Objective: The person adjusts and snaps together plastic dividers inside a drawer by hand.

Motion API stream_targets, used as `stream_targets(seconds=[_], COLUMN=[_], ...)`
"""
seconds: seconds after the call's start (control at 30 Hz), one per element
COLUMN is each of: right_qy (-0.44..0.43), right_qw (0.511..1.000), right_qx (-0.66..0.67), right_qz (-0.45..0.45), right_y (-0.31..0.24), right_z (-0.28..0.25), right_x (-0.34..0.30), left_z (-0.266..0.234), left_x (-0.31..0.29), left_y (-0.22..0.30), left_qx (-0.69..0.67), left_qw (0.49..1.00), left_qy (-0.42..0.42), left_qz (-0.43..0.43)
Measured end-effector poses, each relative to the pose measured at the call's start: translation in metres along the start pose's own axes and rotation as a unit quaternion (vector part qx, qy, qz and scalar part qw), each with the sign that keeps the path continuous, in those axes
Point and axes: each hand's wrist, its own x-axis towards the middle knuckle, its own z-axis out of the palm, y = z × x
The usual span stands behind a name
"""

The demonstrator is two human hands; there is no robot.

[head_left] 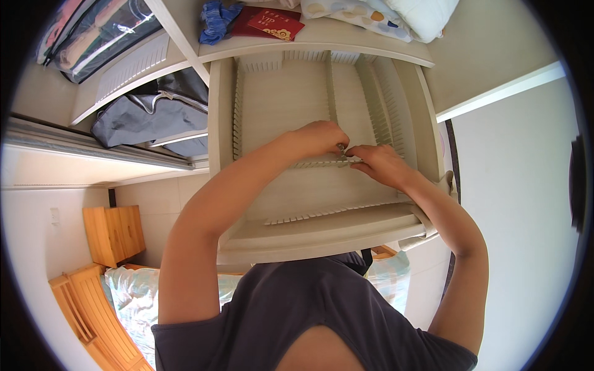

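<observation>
Both my hands are inside a pulled-out cream drawer (278, 252), working on thin drawer dividers with notched edges. My left hand (322, 137) is closed at the near end of a lengthwise divider (331, 86); its fingertips are partly hidden. Beside it, my right hand (382, 166) pinches the crosswise divider (309, 164) close to where the two strips meet. The hands nearly touch each other. Another notched strip (334, 213) lies along the drawer's front. More notched strips (237, 111) line the left side and the right part.
Above the drawer, a shelf holds red envelopes (272, 23), a blue cloth bundle (216, 21) and patterned bedding (359, 15). To the left, a grey storage bag (145, 120) sits in a compartment. A wooden bedside cabinet (114, 232) and a bed stand behind my left arm.
</observation>
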Motion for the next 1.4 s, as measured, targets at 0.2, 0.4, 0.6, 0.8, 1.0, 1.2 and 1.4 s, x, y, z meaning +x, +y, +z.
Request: stream_targets(seconds=[0.2,0.4,0.6,0.8,1.0,1.2,1.4], right_qy=[-0.020,0.007,0.017,0.023,0.032,0.045,0.061], right_qw=[1.000,0.999,0.998,0.998,0.998,0.997,0.995], right_qx=[-0.002,0.021,0.031,0.014,0.022,0.007,-0.006], right_qz=[-0.022,-0.048,-0.043,-0.050,-0.059,-0.065,-0.080], right_y=[-0.003,0.004,0.003,0.004,0.008,0.011,0.007], right_z=[-0.003,0.002,0.001,0.003,0.003,0.007,0.006], right_x=[0.002,0.001,0.002,0.001,0.000,0.000,0.002], left_z=[0.014,0.021,0.018,0.020,0.027,0.029,0.015], left_x=[0.007,0.012,0.011,0.012,0.011,0.009,0.010], left_y=[-0.012,-0.015,-0.011,-0.013,-0.014,-0.013,-0.003], left_qx=[0.028,0.022,0.020,0.040,0.031,0.045,0.205], left_qw=[0.996,0.995,0.997,0.996,0.995,0.994,0.974], left_qy=[0.070,0.083,0.071,0.074,0.090,0.102,0.076], left_qz=[0.045,0.048,0.016,0.011,0.005,0.009,0.058])
